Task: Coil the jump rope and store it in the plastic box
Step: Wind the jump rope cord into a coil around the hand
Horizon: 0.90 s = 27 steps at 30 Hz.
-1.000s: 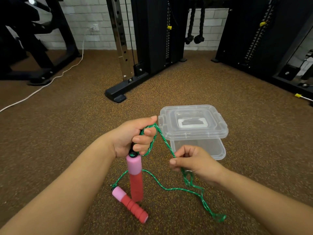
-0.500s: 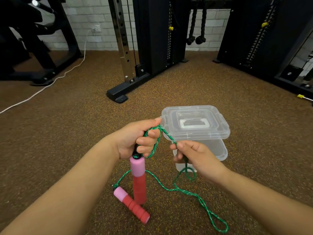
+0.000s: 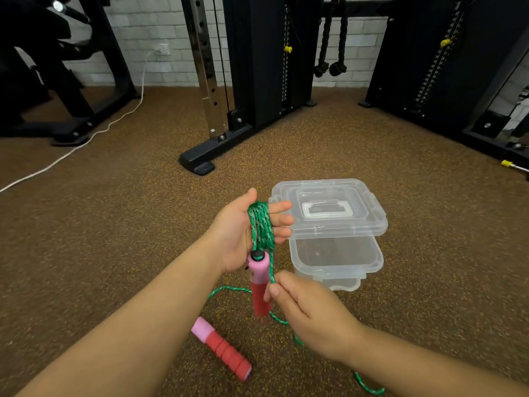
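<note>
A green braided jump rope [image 3: 260,228] is wound in several turns around the fingers of my left hand [image 3: 240,233]. One pink and red foam handle [image 3: 259,282] hangs upright below that hand. My right hand [image 3: 309,310] pinches the rope just below and right of the hanging handle, and loose rope trails to the floor behind it. The second handle [image 3: 221,351] lies on the floor near my left forearm. The clear plastic box [image 3: 337,262] sits just right of my left hand, its lid [image 3: 329,209] resting askew over the far part.
Brown speckled gym flooring surrounds the box. A black cable machine base [image 3: 200,163] stands beyond my hands, more black equipment sits at far left and right, and a white cable [image 3: 74,149] runs across the floor at left.
My left hand has opened out with more rope turns wrapped around its fingers. My right hand has dropped from beside the box lid to below the hanging handle, drawing the rope down.
</note>
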### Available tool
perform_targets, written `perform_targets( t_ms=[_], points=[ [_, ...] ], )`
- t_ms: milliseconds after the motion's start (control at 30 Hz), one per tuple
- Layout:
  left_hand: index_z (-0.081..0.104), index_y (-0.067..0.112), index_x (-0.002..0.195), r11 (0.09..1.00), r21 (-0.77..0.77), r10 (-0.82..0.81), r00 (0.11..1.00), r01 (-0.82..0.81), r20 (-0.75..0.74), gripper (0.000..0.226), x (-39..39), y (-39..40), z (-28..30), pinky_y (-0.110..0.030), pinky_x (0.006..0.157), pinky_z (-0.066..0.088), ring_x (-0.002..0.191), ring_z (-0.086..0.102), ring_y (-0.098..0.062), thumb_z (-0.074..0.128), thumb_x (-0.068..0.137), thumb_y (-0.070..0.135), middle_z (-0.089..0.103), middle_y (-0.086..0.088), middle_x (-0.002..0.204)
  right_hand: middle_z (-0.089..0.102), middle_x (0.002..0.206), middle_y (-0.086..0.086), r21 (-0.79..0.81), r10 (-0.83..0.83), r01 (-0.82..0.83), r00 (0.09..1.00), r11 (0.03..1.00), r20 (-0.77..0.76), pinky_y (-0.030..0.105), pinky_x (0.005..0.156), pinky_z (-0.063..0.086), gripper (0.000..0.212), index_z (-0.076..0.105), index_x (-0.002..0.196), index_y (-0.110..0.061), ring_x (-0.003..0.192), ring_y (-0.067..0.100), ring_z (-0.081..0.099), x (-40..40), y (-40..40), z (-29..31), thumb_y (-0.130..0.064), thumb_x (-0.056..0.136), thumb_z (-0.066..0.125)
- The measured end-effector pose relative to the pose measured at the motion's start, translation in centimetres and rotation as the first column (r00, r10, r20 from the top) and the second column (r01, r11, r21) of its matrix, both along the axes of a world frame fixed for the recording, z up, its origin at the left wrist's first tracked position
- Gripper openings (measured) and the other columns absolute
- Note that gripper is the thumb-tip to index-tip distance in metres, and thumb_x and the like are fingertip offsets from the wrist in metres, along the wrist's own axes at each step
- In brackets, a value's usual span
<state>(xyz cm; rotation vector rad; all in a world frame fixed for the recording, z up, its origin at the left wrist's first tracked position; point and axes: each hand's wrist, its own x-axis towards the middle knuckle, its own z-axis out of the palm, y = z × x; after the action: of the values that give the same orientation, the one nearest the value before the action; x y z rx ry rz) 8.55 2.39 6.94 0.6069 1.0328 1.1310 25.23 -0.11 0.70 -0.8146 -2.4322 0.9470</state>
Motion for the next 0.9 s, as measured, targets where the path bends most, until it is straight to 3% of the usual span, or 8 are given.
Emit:
perform_targets(
  t_ms=[167, 267, 333, 433, 533, 633, 733, 900],
  points=[
    [0.068, -0.001, 0.108, 0.998, 0.050, -0.018, 0.915, 0.041, -0.402, 0.072, -0.1, -0.3, -0.4, -0.029, 0.072, 0.050, 0.068, 0.067, -0.026, 0.017, 0.101, 0.049, 0.071, -0.016, 0.072, 0.054, 0.070, -0.028, 0.048, 0.041, -0.036, 0.994, 0.998, -0.104, 0.026, 0.063, 0.043, 0.027, 0.056, 0.087, -0.031, 0.067, -0.003, 0.052, 0.3, 1.5, 2.6, -0.046, 0.095, 0.034],
    [0.069, 0.005, 0.074, 0.990, -0.020, -0.120, 0.779, 0.137, -0.616, 0.070, 0.3, -1.2, 0.0, -0.015, 0.051, 0.049, 0.052, 0.064, -0.017, 0.024, 0.099, 0.051, 0.067, -0.009, 0.056, 0.065, 0.074, -0.011, -0.016, 0.019, -0.023, 0.978, 1.000, -0.210, 0.036, 0.072, 0.050, 0.027, 0.057, 0.083, -0.030, 0.075, 0.005, 0.062, 0.3, 3.0, 3.5, -0.041, 0.095, 0.036],
    [0.064, 0.008, 0.063, 0.959, -0.089, -0.258, 0.707, 0.268, -0.659, 0.075, 0.5, -1.4, 0.6, -0.016, 0.048, 0.049, 0.046, 0.059, -0.019, 0.020, 0.097, 0.057, 0.061, -0.011, 0.051, 0.064, 0.069, -0.012, -0.047, -0.039, 0.030, 0.978, 0.998, -0.206, 0.027, 0.067, 0.049, 0.026, 0.056, 0.080, -0.029, 0.068, 0.005, 0.061, 0.6, 4.2, 3.9, -0.041, 0.096, 0.039],
    [0.067, 0.001, 0.076, 0.860, -0.212, -0.497, 0.668, 0.465, -0.553, 0.088, 0.7, -1.4, 0.7, -0.020, 0.043, 0.044, 0.038, 0.049, -0.020, 0.015, 0.089, 0.069, 0.052, -0.014, 0.048, 0.051, 0.054, -0.018, -0.128, -0.170, 0.146, 0.964, 0.981, -0.205, 0.016, 0.050, 0.031, 0.028, 0.054, 0.073, -0.028, 0.051, 0.001, 0.043, 1.1, 5.7, 4.0, -0.038, 0.096, 0.043],
    [0.064, 0.008, 0.067, 0.817, -0.167, -0.566, 0.713, 0.552, -0.414, 0.064, 0.9, -1.5, 0.3, -0.020, 0.041, 0.036, 0.030, 0.041, -0.012, 0.036, 0.089, 0.060, 0.041, 0.002, 0.033, 0.042, 0.052, -0.013, -0.304, -0.209, 0.128, 0.946, 0.944, -0.248, 0.020, 0.050, 0.030, 0.031, 0.049, 0.066, -0.026, 0.049, 0.001, 0.036, 0.9, 6.3, 3.1, -0.039, 0.094, 0.044],
    [0.053, 0.015, 0.061, 0.860, -0.101, -0.502, 0.793, 0.500, -0.345, 0.048, 1.0, -1.3, 0.3, -0.021, 0.044, 0.033, 0.030, 0.036, -0.009, 0.039, 0.094, 0.046, 0.033, 0.008, 0.032, 0.035, 0.055, -0.008, -0.503, -0.248, 0.084, 0.931, 0.860, -0.269, 0.026, 0.048, 0.032, 0.032, 0.054, 0.072, -0.022, 0.049, 0.006, 0.033, 0.5, 5.9, 1.8, -0.037, 0.096, 0.041],
    [0.045, 0.017, 0.059, 0.914, -0.060, -0.402, 0.878, 0.401, -0.260, 0.044, 0.5, -1.0, 0.5, -0.024, 0.046, 0.035, 0.031, 0.034, -0.010, 0.039, 0.089, 0.049, 0.030, 0.008, 0.032, 0.037, 0.057, -0.005, -0.599, -0.279, 0.086, 0.931, 0.796, -0.237, 0.027, 0.053, 0.040, 0.034, 0.060, 0.080, -0.019, 0.049, 0.006, 0.038, 0.6, 5.4, 1.0, -0.030, 0.101, 0.035],
    [0.052, 0.016, 0.055, 0.980, 0.006, -0.196, 0.970, 0.199, -0.142, 0.055, -0.6, -0.5, 0.5, -0.022, 0.044, 0.039, 0.033, 0.039, -0.013, 0.035, 0.096, 0.048, 0.036, 0.005, 0.035, 0.058, 0.066, 0.001, -0.795, -0.369, 0.002, 0.886, 0.607, -0.280, 0.039, 0.080, 0.047, 0.034, 0.066, 0.091, -0.013, 0.062, 0.015, 0.057, 0.9, 5.2, 0.6, -0.026, 0.100, 0.037]
  ],
)
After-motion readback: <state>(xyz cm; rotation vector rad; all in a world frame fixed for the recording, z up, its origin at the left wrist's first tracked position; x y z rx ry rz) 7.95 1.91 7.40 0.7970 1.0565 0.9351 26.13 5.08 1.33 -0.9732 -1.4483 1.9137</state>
